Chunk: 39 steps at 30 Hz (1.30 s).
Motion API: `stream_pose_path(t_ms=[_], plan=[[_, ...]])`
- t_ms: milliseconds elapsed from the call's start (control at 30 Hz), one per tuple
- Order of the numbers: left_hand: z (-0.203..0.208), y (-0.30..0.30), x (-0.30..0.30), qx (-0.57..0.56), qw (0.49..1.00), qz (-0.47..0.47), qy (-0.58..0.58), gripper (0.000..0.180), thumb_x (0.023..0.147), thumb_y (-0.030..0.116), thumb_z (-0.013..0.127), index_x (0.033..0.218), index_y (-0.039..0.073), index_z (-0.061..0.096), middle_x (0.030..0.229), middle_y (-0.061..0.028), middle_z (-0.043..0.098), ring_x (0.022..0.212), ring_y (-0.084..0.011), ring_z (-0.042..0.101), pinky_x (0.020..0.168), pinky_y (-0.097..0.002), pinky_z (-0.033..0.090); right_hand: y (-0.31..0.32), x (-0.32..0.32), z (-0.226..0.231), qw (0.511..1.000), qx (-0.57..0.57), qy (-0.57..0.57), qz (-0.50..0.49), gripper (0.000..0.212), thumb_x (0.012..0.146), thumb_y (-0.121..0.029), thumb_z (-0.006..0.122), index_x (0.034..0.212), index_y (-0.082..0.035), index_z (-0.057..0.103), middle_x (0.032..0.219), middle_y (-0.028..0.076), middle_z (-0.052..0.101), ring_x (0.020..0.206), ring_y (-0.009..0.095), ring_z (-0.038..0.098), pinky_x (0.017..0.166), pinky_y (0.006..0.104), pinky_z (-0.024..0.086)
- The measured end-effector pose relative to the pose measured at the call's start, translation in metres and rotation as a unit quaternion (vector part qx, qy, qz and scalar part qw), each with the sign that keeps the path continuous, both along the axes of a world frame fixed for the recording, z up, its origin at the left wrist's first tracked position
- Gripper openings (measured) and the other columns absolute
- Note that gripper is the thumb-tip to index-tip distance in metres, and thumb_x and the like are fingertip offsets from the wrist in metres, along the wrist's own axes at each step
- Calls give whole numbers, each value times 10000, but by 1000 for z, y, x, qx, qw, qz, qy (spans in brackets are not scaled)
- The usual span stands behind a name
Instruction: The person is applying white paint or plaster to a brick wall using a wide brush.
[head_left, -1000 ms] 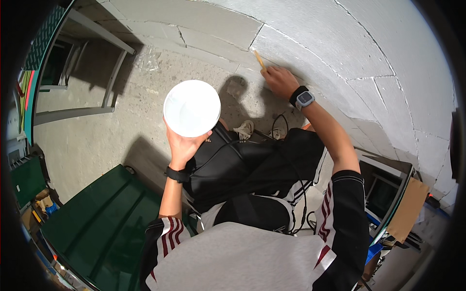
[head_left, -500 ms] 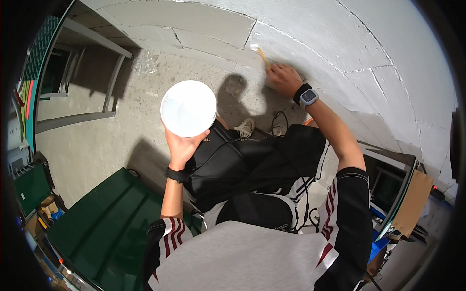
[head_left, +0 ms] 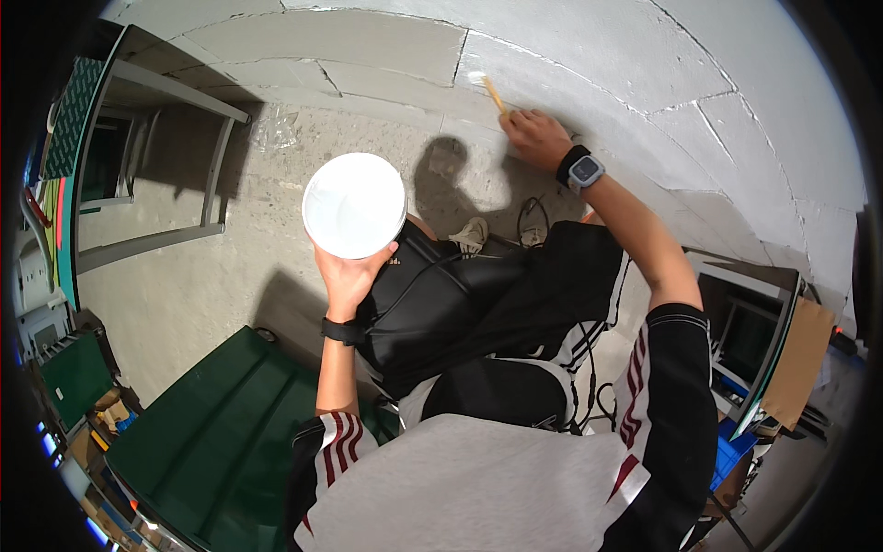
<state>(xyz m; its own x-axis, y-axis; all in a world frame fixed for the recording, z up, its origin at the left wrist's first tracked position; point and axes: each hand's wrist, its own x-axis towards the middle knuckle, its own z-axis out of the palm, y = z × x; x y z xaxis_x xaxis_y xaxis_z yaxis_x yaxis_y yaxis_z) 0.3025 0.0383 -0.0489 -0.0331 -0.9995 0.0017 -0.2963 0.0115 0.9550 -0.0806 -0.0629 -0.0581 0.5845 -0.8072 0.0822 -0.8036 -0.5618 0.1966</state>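
My left hand (head_left: 348,278) is closed around the lower side of a round white tub (head_left: 354,204), held up over the floor in front of my knees. The tub's inside looks white; how much is in it I cannot tell. My right hand (head_left: 538,140) is closed on the thin wooden handle of a paintbrush (head_left: 494,94). The brush's white tip lies against the block wall (head_left: 589,64), on a bright white patch just right of an upright joint. Its bristles are too small to make out.
Behind my left arm stands a dark green lidded bin (head_left: 221,423). A grey metal frame (head_left: 152,244) rises at the left. Crumpled clear plastic (head_left: 274,129) lies on the concrete floor by the wall. At the right is another framed unit with a brown cardboard sheet (head_left: 798,363).
The brush tip has moved slightly up along the wall, my right hand with it. The tub stays in my left hand. The whole view has shifted a little.
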Motion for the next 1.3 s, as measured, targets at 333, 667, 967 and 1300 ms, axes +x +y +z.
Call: stream_pose_path(t_ms=[333, 667, 967, 1300], plan=[[7, -1, -2, -1, 1000, -8, 0, 737, 610, 116, 933, 1192, -38, 508, 1089, -145, 650, 999, -250, 640, 879, -371, 510, 17, 1, 0, 996, 10, -84, 25, 219, 928, -118, 544, 1085, 28, 588, 820, 119, 630, 709, 245, 667, 614, 359, 560], [16, -1, -5, 23, 999, 5, 25, 685, 612, 101, 928, 1166, -36, 549, 1063, -133, 666, 963, -246, 649, 860, -364, 518, 37, -38, 14, 988, -13, -130, -79, 319, 972, -310, 592, 1167, -57, 596, 738, 79, 625, 643, 243, 637, 587, 373, 527], [12, -5, -13, -39, 999, -16, -18, 663, 619, 121, 930, 1145, -38, 560, 1069, -136, 665, 967, -247, 653, 859, -372, 520, 2, 8, -13, 817, 125, -523, -207, 331, 980, -314, 587, 1157, -57, 699, 771, 163, 686, 681, 295, 665, 644, 376, 507], [11, -2, -6, 15, 1000, -8, -11, 700, 622, 106, 923, 1185, -36, 532, 1092, -133, 657, 997, -243, 645, 864, -366, 516, 52, -44, 9, 807, 41, -480, -342, 341, 1017, -334, 535, 1052, -65, 741, 786, 100, 730, 643, 208, 695, 637, 329, 544]])
